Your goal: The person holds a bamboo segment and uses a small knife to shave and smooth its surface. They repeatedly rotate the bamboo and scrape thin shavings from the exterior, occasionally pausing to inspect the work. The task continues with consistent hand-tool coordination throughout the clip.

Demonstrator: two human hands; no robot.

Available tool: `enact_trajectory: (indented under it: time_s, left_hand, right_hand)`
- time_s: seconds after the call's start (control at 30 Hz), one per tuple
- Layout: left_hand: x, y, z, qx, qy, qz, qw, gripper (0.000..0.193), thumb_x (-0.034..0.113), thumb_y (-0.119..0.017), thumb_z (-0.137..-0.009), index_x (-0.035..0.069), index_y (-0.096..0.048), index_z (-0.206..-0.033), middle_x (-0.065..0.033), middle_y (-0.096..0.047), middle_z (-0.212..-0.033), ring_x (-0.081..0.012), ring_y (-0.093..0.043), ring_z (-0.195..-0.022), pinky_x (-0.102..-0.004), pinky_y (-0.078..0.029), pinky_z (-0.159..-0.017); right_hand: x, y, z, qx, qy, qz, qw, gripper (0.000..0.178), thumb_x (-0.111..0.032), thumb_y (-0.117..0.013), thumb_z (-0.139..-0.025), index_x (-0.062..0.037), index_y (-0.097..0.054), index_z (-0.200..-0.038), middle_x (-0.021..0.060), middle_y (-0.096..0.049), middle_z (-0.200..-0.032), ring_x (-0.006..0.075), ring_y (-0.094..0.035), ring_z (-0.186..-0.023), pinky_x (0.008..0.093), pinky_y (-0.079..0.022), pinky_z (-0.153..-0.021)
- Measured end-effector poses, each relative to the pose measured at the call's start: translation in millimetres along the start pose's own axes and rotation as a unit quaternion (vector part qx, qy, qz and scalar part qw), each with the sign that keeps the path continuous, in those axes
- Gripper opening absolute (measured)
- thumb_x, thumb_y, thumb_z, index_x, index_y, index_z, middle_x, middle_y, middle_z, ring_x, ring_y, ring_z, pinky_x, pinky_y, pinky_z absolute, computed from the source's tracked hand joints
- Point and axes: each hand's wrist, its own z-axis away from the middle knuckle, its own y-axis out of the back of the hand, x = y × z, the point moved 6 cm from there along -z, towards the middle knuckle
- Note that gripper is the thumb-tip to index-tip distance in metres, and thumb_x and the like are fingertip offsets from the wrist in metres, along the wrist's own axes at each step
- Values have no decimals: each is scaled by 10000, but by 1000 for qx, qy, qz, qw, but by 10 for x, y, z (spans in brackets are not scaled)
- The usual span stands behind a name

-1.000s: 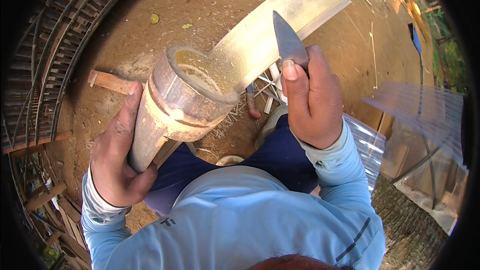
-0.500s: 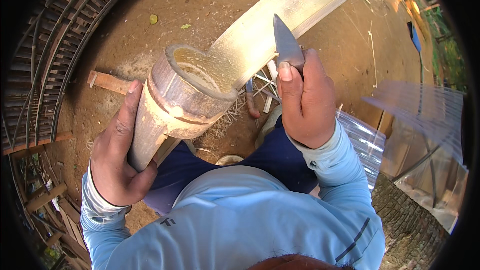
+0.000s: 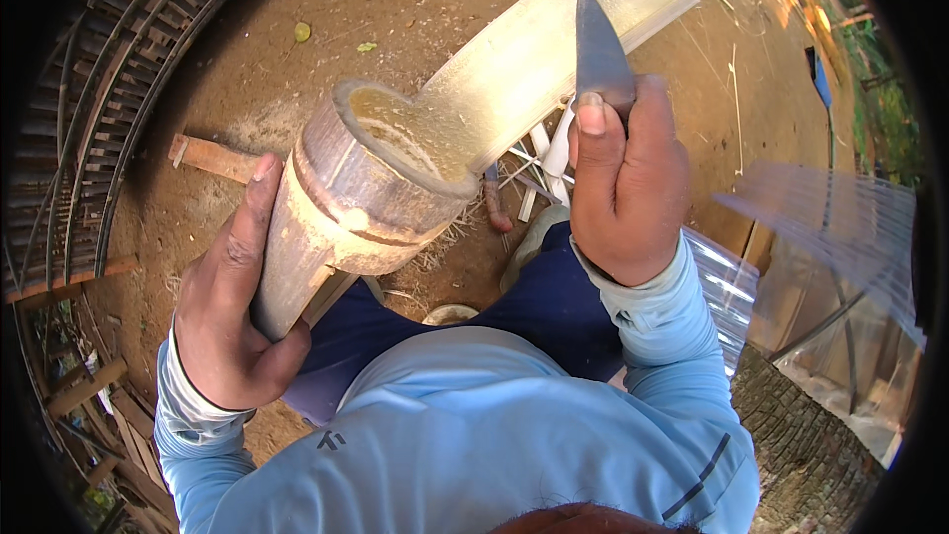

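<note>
Left hand [image 3: 232, 302] wraps lower end of bamboo piece [image 3: 366, 208], tilted, ahead of the lap [image 3: 583, 307]: thick round rim [image 3: 341, 114], ridged node [image 3: 331, 203], long concave strip [image 3: 519, 64] beyond. Right hand [image 3: 633, 188] grips knife [image 3: 601, 64]; flat, grey, tapered blade [image 3: 596, 35], tip forward. Can't tell if blade touches bamboo.

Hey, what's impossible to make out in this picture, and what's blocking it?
All in the head view:
Dark grey, pointed metal knife: handle hidden inside the right hand.
Left hand: some fingers hidden behind the pale, hollow bamboo piece.
Brown, rod-shaped, wooden-looking handle on the ground: upper end covered by the bamboo.
Blue item at right: too small to identify.
</note>
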Motion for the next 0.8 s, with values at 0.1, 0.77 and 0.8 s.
enact_trajectory:
  time_s: [0.1, 0.77, 0.8]
  left_hand:
    - [-9, 8, -19, 1, -6, 7, 1000, 1022, -65, -539, -555, -58, -255, -1537, -274, -421, -1510, -401, -489, -1354, -400, -342, -1144]
    - [-90, 18, 93, 16, -5, 12, 1000, 1012, -74, -513, -557, -73, -248, -1533, -296, -508, -1420, -400, -545, -1299, -387, -373, -1117]
    - [-80, 21, 93, 20, -8, 7, 1000, 1011, -74, -513, -558, -70, -250, -1534, -294, -515, -1414, -401, -546, -1298, -386, -374, -1115]
  right_hand:
    - [39, -39, 5, -20, -14, -12, 1000, 198, -179, -549, -1017, -20, -463, -935, 172, -558, -653, 402, -588, -565, 415, -442, -497]
    - [42, -230, 123, -96, -52, -113, 988, 213, -173, -535, -1023, -16, -451, -905, 160, -523, -625, 348, -523, -504, 387, -399, -485]
    - [38, -210, 109, -92, -44, -101, 990, 211, -173, -536, -1023, -17, -454, -906, 160, -521, -624, 347, -520, -502, 388, -399, -485]
